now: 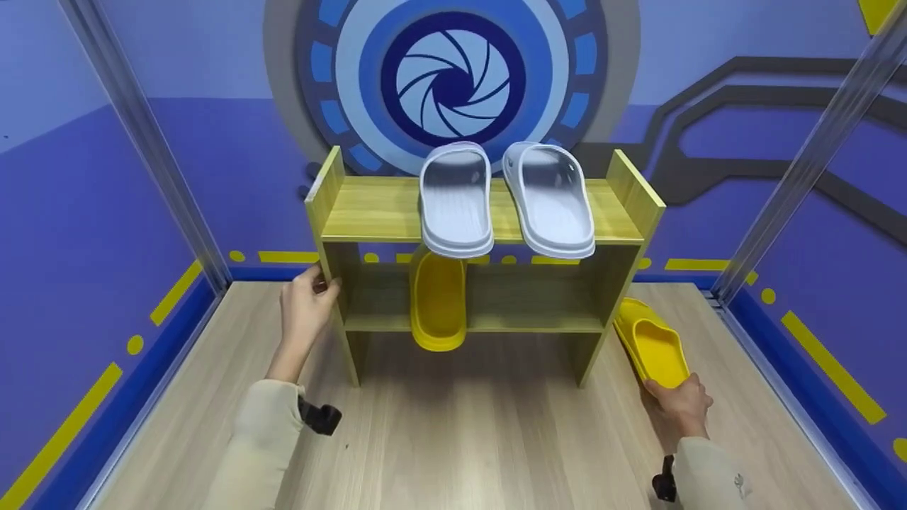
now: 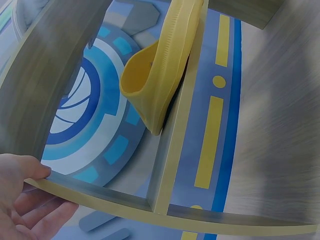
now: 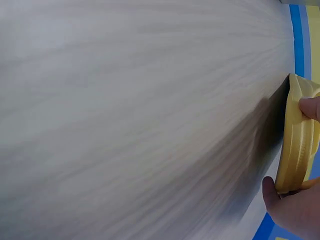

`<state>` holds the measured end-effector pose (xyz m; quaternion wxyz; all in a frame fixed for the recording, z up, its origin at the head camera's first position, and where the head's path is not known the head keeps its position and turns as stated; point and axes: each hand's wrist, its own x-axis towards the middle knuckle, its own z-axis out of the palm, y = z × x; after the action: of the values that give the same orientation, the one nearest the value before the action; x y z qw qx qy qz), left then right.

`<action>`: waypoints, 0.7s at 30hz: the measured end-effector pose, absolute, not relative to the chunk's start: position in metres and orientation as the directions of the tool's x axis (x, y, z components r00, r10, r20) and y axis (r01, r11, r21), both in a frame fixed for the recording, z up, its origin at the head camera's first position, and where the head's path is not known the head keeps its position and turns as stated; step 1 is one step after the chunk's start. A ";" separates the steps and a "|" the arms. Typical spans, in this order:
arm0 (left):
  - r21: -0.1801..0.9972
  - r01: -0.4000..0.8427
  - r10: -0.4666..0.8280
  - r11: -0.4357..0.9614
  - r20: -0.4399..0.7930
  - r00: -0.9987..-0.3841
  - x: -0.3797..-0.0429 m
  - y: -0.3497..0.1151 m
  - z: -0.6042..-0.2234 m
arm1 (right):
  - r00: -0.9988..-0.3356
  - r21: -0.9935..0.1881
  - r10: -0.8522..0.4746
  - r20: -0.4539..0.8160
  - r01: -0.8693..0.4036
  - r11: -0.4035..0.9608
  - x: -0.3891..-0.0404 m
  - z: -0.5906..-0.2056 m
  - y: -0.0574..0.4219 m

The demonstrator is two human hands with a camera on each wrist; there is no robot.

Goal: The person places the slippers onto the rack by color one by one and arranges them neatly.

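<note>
A small wooden shoe rack (image 1: 375,205) stands in front of me. My left hand (image 1: 306,304) grips the front edge of its left side panel, the thumb on the inner face and the fingers outside in the left wrist view. On the lower shelf sits one yellow slipper (image 1: 439,304), its heel toward me. To the right of the rack, my right hand (image 1: 684,404) holds a second yellow slipper (image 1: 655,347) by the heel end. The right wrist view shows this slipper (image 3: 295,145) only partly, at the frame's right edge.
Two pale grey slippers, a left one (image 1: 457,198) and a right one (image 1: 556,205), sit on the rack's top shelf with their heels jutting over its front edge. Blue patterned walls (image 1: 78,234) enclose the wood-grain table (image 1: 460,439) at the back and both sides.
</note>
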<state>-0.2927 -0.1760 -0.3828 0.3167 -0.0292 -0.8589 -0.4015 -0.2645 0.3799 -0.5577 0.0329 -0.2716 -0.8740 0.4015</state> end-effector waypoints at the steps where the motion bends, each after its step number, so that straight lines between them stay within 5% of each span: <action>1: 0.670 0.304 -0.204 0.677 0.568 -0.797 -0.293 -0.176 -0.383 | -0.848 -0.720 0.507 -0.154 0.447 0.530 -0.265 -0.558 0.379; 14: 0.675 0.308 -0.204 0.671 0.567 -0.798 -0.293 -0.176 -0.382 | -0.795 -0.728 0.605 -0.032 0.433 0.531 -0.268 -0.562 0.381; 21: 0.676 0.322 -0.200 0.663 0.574 -0.794 -0.293 -0.176 -0.383 | -0.824 -0.718 0.566 0.012 0.387 0.578 -0.269 -0.565 0.389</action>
<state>-0.2932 -0.1765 -0.3832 0.3186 -0.0357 -0.8543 -0.4092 -0.2693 0.3886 -0.5647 0.1207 -0.2709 -0.8801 0.3708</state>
